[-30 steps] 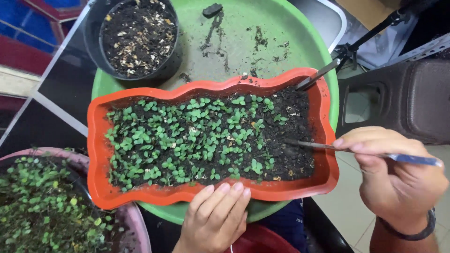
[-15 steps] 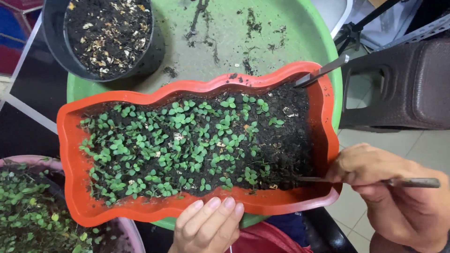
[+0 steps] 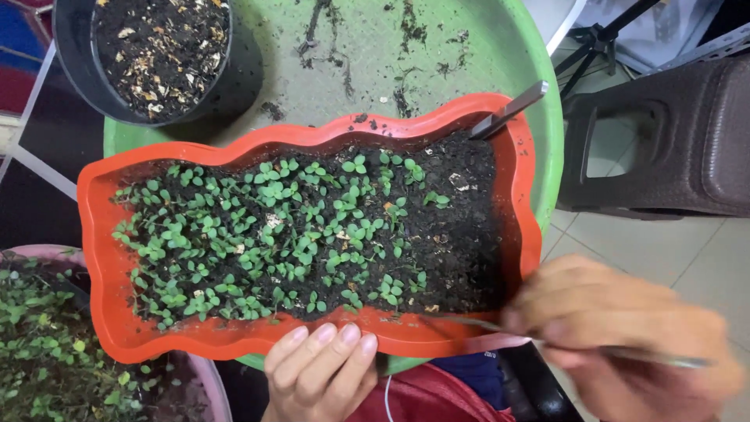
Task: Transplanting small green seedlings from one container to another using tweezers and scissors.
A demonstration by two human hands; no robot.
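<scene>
A wavy-edged orange tray [image 3: 101, 258] full of dark soil and small green seedlings [image 3: 266, 234] rests on a large green basin [image 3: 469, 55]. My left hand [image 3: 316, 375] holds the tray's near rim, fingertips on its edge. My right hand [image 3: 617, 344], blurred by motion, grips a thin metal tool [image 3: 469, 322] whose tip lies at the tray's near right rim. A second metal tool [image 3: 508, 109] stands stuck in the soil at the far right corner.
A black pot [image 3: 70, 62] of soil with dry flakes sits at the basin's far left. A pink pot [image 3: 205, 383] of seedlings is at lower left. A dark brown plastic stool [image 3: 664, 141] and a tripod stand on the tiled floor to the right.
My right hand has drawn the thin tool out of the soil toward me, down to the tray's near rim. The view has shifted, so the tray sits further left.
</scene>
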